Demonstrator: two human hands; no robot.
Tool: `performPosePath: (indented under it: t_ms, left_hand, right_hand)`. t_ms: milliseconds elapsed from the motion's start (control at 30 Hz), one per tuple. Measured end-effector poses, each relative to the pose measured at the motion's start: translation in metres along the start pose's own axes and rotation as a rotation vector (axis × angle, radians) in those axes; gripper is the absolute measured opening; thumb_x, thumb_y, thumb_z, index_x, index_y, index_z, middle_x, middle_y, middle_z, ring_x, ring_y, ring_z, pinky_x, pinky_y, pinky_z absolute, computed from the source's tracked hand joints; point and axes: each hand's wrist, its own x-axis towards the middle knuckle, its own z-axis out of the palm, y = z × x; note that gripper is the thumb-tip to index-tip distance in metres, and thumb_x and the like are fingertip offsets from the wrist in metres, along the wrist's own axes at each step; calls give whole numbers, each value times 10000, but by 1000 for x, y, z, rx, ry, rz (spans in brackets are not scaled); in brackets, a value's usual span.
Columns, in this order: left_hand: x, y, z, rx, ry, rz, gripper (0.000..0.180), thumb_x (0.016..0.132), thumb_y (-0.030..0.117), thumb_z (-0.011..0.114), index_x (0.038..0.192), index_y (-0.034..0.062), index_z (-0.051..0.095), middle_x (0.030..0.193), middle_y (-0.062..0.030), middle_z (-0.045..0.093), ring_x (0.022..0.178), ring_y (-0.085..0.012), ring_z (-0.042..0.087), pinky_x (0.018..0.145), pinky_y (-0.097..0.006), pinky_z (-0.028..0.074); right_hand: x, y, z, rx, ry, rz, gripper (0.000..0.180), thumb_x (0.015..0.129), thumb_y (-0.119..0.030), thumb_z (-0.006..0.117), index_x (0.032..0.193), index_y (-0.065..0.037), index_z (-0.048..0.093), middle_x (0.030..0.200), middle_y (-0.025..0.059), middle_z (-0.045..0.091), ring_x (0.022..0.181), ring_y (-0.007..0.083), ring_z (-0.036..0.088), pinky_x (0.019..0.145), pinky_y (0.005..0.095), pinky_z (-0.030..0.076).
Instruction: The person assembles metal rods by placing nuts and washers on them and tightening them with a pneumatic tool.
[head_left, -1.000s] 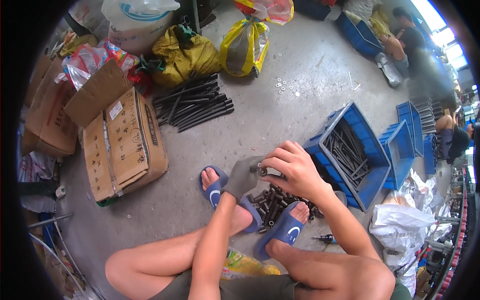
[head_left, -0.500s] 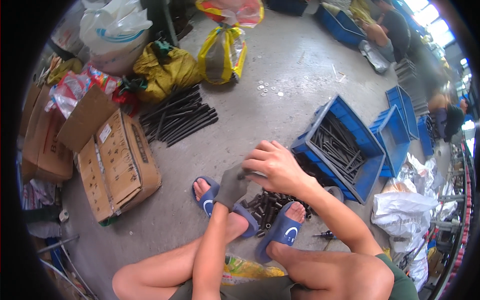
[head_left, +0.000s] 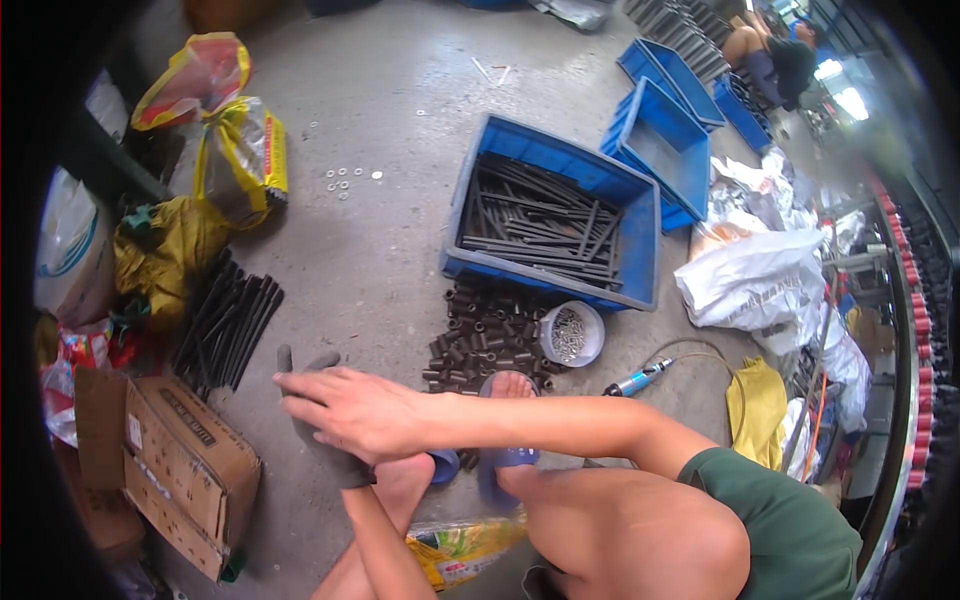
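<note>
My left hand (head_left: 318, 440) wears a dark grey glove, with two gloved fingertips stretched out and apart beyond my other hand. My bare right hand (head_left: 365, 412) lies across the back of the glove, fingers extended and nothing visible in them. It hides most of the gloved palm and fingers. Past my hands lies a bundle of black rods (head_left: 228, 325) on the floor. A heap of short black tubes (head_left: 480, 340) is in front of my slippered foot, beside a white tub (head_left: 597, 345) of small metal pieces.
A blue crate (head_left: 650, 235) full of black rods stands ahead. Other blue crates (head_left: 665, 140) sit behind it. A cardboard box (head_left: 180, 450) is at left. To the right lie a blue cylindrical tool (head_left: 635, 380) with a cable and white sacks (head_left: 750, 275). Another person (head_left: 780, 60) sits far right.
The view has swung to the right, so the crates and tubes appear further left. My right hand has gone from bent fingers at the glove to lying stretched across it.
</note>
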Motion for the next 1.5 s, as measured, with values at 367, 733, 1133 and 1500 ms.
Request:
performPosePath:
  t_ms: [367, 733, 1133, 1500]
  left_hand:
    - [11, 34, -5, 964, -15, -220, 234, 958, 29, 780, 1151, -9, 653, 1086, -106, 713, 986, -211, 705, 814, -360, 653]
    - [33, 23, 10, 1004, -12, -90, 168, 988, 88, 765, 932, 46, 612, 766, -71, 693, 608, -118, 646, 545, -274, 540]
    - [-3, -2, 6, 1164, -208, -35, 125, 931, 78, 811, 950, 66, 688, 824, -24, 705, 713, -108, 646, 665, -275, 526]
    - [-3, -2, 35, 1236, -350, -12, 208, 854, 106, 866, 1031, 62, 766, 917, -114, 767, 790, -223, 749, 734, -346, 593]
  right_hand:
    - [-240, 61, -183, -617, 28, 1099, 211, 880, -187, 766, 1037, -46, 772, 975, 210, 767, 942, 403, 749, 814, 492, 604]
    - [-292, 97, -163, -544, -82, 1073, 247, 811, -176, 803, 1035, -71, 813, 968, 219, 763, 928, 419, 737, 858, 483, 598]
    - [-267, 45, -203, 143, 484, 1314, 228, 987, -103, 749, 1132, 73, 770, 969, 124, 787, 846, 131, 744, 711, 271, 611]
    - [-153, 18, -172, 847, 487, 1208, 179, 959, -89, 797, 1075, 38, 747, 888, 91, 749, 695, 135, 706, 595, 227, 552]
